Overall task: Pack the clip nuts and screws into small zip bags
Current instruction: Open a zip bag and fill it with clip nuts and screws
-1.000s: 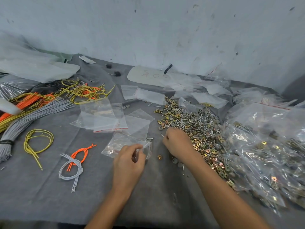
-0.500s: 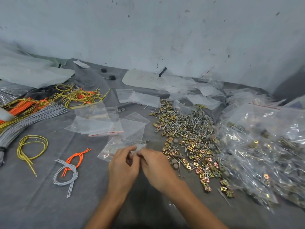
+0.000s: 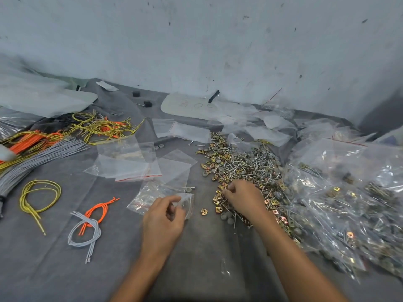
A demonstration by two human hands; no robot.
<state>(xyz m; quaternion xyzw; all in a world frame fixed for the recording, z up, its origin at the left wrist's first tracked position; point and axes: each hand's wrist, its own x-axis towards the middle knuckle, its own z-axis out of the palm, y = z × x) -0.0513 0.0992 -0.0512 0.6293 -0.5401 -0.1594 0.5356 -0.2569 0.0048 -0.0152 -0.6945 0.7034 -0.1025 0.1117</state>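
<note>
1. The left hand (image 3: 163,221) pinches the mouth end of a clear zip bag (image 3: 150,195) between thumb and curled fingers. The bag lies low over the grey counter (image 3: 196,258), just left of the pile (image 3: 239,164).
2. The right hand (image 3: 244,199) rests on the near edge of the pile of brass clip nuts and screws, with its fingers curled down into the pieces. Whether they pinch one cannot be told.
3. One clip nut (image 3: 204,212) lies alone on the counter between the two hands, just beside the pile's near edge.
4. The empty bags (image 3: 130,164) lie flat and overlapping behind the left hand.
5. The filled bags (image 3: 349,192) are heaped to the right of the pile and touch its edge.
6. A looped yellow cord (image 3: 39,197) lies at the left. Nearer the left hand, orange cords (image 3: 100,209) are tied together with grey cords (image 3: 87,234).
</note>
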